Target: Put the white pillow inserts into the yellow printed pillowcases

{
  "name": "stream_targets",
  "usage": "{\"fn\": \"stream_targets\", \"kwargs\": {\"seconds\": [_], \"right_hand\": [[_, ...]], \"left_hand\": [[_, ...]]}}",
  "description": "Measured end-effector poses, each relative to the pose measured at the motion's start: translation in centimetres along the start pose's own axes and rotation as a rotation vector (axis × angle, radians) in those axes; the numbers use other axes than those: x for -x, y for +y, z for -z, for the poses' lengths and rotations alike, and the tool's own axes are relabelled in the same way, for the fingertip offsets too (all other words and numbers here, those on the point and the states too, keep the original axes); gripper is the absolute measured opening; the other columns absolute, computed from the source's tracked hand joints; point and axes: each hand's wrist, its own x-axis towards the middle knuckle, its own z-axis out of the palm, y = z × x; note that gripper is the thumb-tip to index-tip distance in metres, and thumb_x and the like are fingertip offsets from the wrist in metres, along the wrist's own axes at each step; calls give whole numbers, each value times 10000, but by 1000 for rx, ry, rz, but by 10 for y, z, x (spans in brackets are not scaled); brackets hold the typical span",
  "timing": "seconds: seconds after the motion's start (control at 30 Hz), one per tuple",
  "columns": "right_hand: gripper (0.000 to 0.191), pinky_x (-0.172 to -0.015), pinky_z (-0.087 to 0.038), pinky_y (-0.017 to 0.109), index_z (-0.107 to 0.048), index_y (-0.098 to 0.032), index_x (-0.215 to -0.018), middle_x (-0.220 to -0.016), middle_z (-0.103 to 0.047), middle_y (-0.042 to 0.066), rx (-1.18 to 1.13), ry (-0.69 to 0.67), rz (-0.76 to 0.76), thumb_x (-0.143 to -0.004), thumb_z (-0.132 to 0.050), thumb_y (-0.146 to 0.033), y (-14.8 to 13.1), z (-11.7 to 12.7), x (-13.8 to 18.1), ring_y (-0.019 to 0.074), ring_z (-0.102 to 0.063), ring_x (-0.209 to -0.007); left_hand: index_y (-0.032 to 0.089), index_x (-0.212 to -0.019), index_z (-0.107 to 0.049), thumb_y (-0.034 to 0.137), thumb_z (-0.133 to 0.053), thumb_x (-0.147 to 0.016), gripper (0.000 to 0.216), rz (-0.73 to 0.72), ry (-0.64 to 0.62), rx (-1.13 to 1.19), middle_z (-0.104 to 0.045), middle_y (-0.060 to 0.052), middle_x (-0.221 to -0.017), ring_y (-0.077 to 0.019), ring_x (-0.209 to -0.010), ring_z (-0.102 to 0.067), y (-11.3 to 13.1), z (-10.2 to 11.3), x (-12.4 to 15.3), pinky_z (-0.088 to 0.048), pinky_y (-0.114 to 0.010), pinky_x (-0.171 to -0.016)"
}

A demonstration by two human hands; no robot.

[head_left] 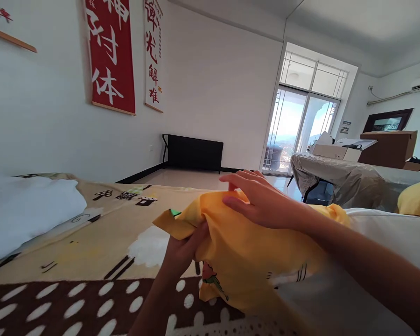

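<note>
A yellow pillowcase [252,238] with printed figures lies bunched in front of me, its corner sticking out to the left. White filling or a pillow [315,294] shows at its lower right. My left hand [187,245] grips the pillowcase near that corner, the fingertips hidden in the folds. Over the top of the cloth is my right hand [255,198], fingers stretched out and thumb apart; whether its palm presses the cloth I cannot tell. Beneath lies a beige and brown patterned blanket [115,233].
A white pillow [31,205] lies at the left. Beyond the blanket stands a black folded table [195,153] against the wall. On the right, a plastic-covered table [336,172] bears a white box [332,151] and a brown carton [388,147]. Another yellow item [418,198] sits at the right edge.
</note>
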Motion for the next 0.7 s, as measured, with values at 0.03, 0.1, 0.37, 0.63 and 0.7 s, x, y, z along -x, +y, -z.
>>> {"fn": "stream_targets", "kwargs": {"seconds": [0.03, 0.1, 0.37, 0.63, 0.7], "right_hand": [[261, -908, -382, 375, -580, -157, -1074, -1044, -628, 93, -36, -47, -3, -919, -454, -325, 1, -7, -8, 210, -538, -1006], [181, -776, -391, 302, -587, -160, -879, -858, -614, 47, -104, -107, -18, -895, -468, -295, 4, -19, -16, 166, -536, -829], [188, -572, -272, 225, -429, -193, -703, -604, -432, -51, -298, 127, -40, -876, -381, -249, 7, -30, -9, 91, -372, -575], [187, -487, -174, 259, -209, -216, -559, -530, -170, -45, -303, 450, -56, -673, -354, -182, 13, -45, -6, 104, -182, -506], [210, -490, -167, 272, -188, -218, -562, -516, -197, -43, -180, 471, 10, -660, -368, -175, 20, -48, -7, 110, -183, -500]], "left_hand": [[142, -837, -699, 552, -794, -531, 520, -17, 15, -11, -717, -77, -775, -260, -756, -674, 3, 1, 2, -577, -307, -637], [152, -854, -695, 516, -799, -548, 486, -39, 42, -30, -719, -68, -803, -251, -786, -673, 6, 6, 1, -573, -293, -656], [177, -817, -708, 527, -831, -418, 545, 19, -48, 174, -731, -105, -819, -330, -859, -676, -10, 41, -24, -580, -373, -684], [223, -640, -648, 454, -810, -470, 330, 33, 134, 339, -670, -25, -613, -290, -879, -660, -25, 41, -39, -559, -373, -740], [205, -645, -649, 360, -846, -390, 357, 100, 57, 286, -676, -31, -638, -290, -827, -656, -27, 34, -37, -557, -373, -710]]}}
